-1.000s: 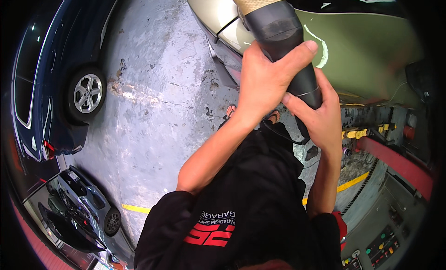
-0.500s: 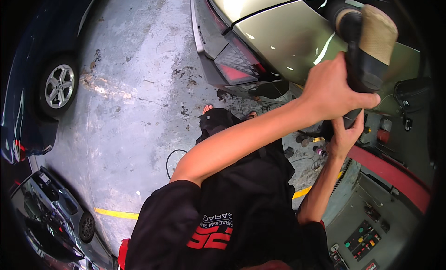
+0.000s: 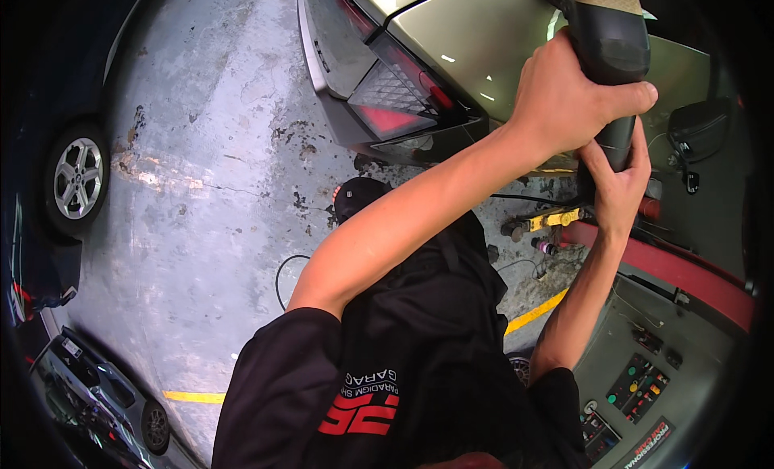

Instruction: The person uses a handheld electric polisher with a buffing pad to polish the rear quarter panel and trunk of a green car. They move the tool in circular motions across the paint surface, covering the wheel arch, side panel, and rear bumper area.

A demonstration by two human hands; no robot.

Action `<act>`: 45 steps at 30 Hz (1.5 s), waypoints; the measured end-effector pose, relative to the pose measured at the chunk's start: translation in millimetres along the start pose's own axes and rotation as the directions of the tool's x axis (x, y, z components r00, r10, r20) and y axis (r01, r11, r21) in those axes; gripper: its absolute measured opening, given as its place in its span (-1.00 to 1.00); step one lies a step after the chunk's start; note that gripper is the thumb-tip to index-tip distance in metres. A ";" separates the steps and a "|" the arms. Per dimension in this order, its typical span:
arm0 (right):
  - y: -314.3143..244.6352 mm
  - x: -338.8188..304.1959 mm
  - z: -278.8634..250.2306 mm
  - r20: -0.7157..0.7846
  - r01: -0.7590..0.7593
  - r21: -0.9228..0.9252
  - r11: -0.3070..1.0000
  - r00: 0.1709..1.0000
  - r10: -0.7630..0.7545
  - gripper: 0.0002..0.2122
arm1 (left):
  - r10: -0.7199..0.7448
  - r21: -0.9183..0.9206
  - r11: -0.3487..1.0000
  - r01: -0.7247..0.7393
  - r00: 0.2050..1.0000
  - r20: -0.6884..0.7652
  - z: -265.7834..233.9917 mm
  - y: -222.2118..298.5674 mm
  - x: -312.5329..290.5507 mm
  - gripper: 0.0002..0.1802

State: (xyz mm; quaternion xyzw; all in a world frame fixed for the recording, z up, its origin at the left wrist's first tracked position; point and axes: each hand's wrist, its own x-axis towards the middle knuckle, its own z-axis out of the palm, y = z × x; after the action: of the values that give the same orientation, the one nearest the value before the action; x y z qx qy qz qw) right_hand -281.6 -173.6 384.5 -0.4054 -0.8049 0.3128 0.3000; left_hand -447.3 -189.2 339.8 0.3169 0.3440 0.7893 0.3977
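Observation:
A black and tan polisher (image 3: 610, 48) reaches out of the top right of the view, so its working end is cut off. My left hand (image 3: 562, 102) is closed around the polisher's body, its thumb pointing right. Below it, my right hand (image 3: 621, 187) grips the black rear handle. Beyond both hands stands a pale gold-green car (image 3: 472, 45), whose rear corner holds a tail light (image 3: 399, 98). Whether the polisher touches the car's panel cannot be seen. A dark cable (image 3: 532, 200) passes beside the right hand.
A dark blue car (image 3: 48, 90) stands at the left, and a grey car (image 3: 113, 380) at the lower left. Right of me are a red beam (image 3: 693, 285), a yellow metal piece (image 3: 552, 220) and a board of small tools (image 3: 637, 388). Another cable (image 3: 280, 283) lies on the floor.
Both hands and the polisher have moved up in the view, and its tan head has mostly slipped out of the frame. The cars at left appear shifted slightly left.

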 end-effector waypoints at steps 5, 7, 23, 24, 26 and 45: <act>-3.4 3.2 -6.9 0.012 0.028 -0.025 0.999 1.000 -0.028 -0.53 | 0.050 -0.036 0.998 -0.050 0.999 -0.008 6.3 -3.1 0.0 -0.47; -7.5 5.3 -3.5 0.025 0.018 -0.035 0.999 1.000 -0.017 -0.53 | 0.045 -0.062 0.997 -0.046 0.999 -0.019 3.6 -1.7 1.1 -0.42; -17.4 10.8 15.5 0.011 0.022 -0.082 0.996 1.000 -0.022 -0.56 | 0.115 -0.136 0.984 -0.118 0.993 -0.033 -0.8 -9.3 13.3 -0.44; -15.5 9.2 14.2 -0.006 0.034 -0.081 0.996 0.999 -0.034 -0.56 | 0.107 -0.152 0.982 -0.110 0.994 -0.026 -2.1 -10.7 13.2 -0.40; -9.5 8.0 8.8 -0.037 0.062 -0.074 0.995 0.997 -0.064 -0.56 | 0.107 -0.130 0.986 -0.109 0.994 -0.018 -1.4 -12.4 12.6 -0.43; -20.2 7.4 25.3 -0.021 -0.004 -0.008 1.000 1.000 0.003 -0.50 | 0.091 -0.077 0.993 -0.093 0.995 -0.031 -3.2 0.7 7.2 -0.42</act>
State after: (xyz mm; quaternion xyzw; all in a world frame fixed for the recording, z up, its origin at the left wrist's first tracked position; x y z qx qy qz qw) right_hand -313.2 -183.6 385.4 -0.4113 -0.8021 0.3058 0.3065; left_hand -453.5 -184.3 340.2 0.3057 0.3033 0.8240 0.3683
